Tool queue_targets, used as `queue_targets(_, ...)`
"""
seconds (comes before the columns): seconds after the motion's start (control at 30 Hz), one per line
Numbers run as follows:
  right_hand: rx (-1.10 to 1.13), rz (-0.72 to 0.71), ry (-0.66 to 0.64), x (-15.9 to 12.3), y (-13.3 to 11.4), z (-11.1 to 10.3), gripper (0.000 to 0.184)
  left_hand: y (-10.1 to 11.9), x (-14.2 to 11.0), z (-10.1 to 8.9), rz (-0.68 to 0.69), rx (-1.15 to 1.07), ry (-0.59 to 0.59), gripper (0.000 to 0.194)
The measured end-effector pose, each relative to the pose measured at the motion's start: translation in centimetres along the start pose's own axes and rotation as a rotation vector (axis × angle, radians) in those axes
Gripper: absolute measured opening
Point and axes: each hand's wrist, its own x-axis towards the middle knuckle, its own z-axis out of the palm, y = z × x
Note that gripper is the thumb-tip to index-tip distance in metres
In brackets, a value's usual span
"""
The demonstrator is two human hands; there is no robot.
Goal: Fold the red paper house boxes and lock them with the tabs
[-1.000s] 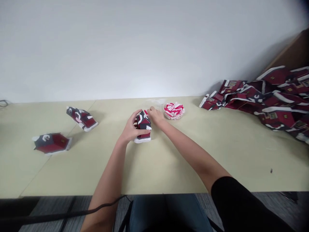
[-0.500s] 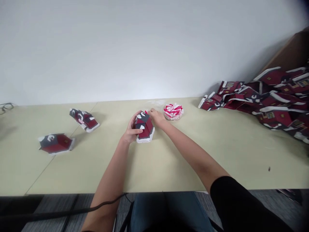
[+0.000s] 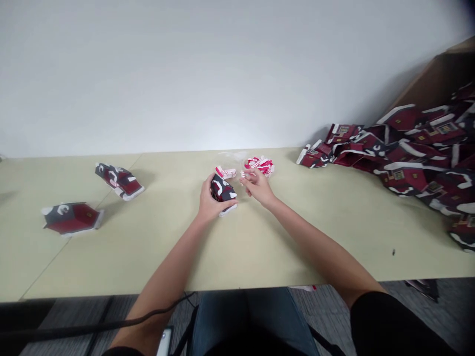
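My left hand (image 3: 210, 201) is wrapped round a small red and dark paper house box (image 3: 222, 191), tilted on the pale table (image 3: 237, 237). To its right my right hand (image 3: 258, 187) pinches a small red and white striped candy (image 3: 245, 174). Another striped candy (image 3: 226, 172) lies on the table just behind the box. A clear dish of striped candies (image 3: 261, 165) stands right behind my right hand.
Two folded paper house boxes lie at the left, one (image 3: 119, 180) farther back and one (image 3: 71, 218) near the left edge. A heap of flat unfolded house boxes (image 3: 401, 153) covers the back right. A black cable (image 3: 111, 324) runs below the table's front edge.
My left hand has tipped the box further over and drawn it slightly nearer. My right hand has moved off the box toward the dish and now pinches a candy. One candy now lies behind the box.
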Motion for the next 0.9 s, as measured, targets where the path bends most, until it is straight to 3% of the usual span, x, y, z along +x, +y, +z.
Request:
queue_targets(0.07, 0.102, 0.049, 0.006, -1.6, 0.0, -0.6, 0.054, 0.6, -0.3, 0.4, 0.025, 0.107, 0.003, 0.127)
queue_targets(0.13, 0.157, 0.07, 0.011, -2.8, -0.2, -1.0, 0.057, 1.4, -0.5, 0.2, 0.054, 0.178, -0.072, 0.134)
queue_targets(0.2, 0.229, 0.117, 0.016, -3.5, -0.5, -1.4, 0.055, 2.0, -0.4, -0.5, 0.067, 0.173, -0.183, 0.121)
queue_targets(0.33, 0.37, 0.21, 0.023, -3.8, -0.9, -2.2, 0.054, 1.9, 0.1, -1.5, 0.064, 0.028, -0.32, 0.077)
queue_targets(0.4, 0.408, 0.224, 0.043, -3.8, -1.0, -2.5, 0.054, 1.4, 0.3, -1.4, 0.068, -0.051, -0.32, 0.065)
queue_targets(0.47, 0.441, 0.229, 0.054, -3.9, -1.1, -2.8, 0.053, 0.9, 0.4, -1.1, 0.042, -0.084, -0.241, 0.061)
queue_targets(0.57, 0.502, 0.223, 0.03, -4.0, -1.1, -3.0, 0.053, 0.4, 0.4, -0.7, -0.008, 0.022, -0.039, 0.065)
queue_targets(0.63, 0.547, 0.215, -0.015, -4.2, -1.1, -3.1, 0.057, 0.2, 0.4, -0.7, 0.013, 0.086, -0.002, 0.075)
queue_targets(0.77, 0.579, 0.207, -0.109, -4.4, -1.0, -3.1, 0.067, -0.1, 0.4, -1.2, 0.129, 0.05, -0.139, 0.093)
queue_targets(0.9, 0.539, 0.222, -0.133, -4.4, -0.8, -3.0, 0.066, -0.2, 0.2, -1.0, 0.154, -0.044, -0.278, 0.094)
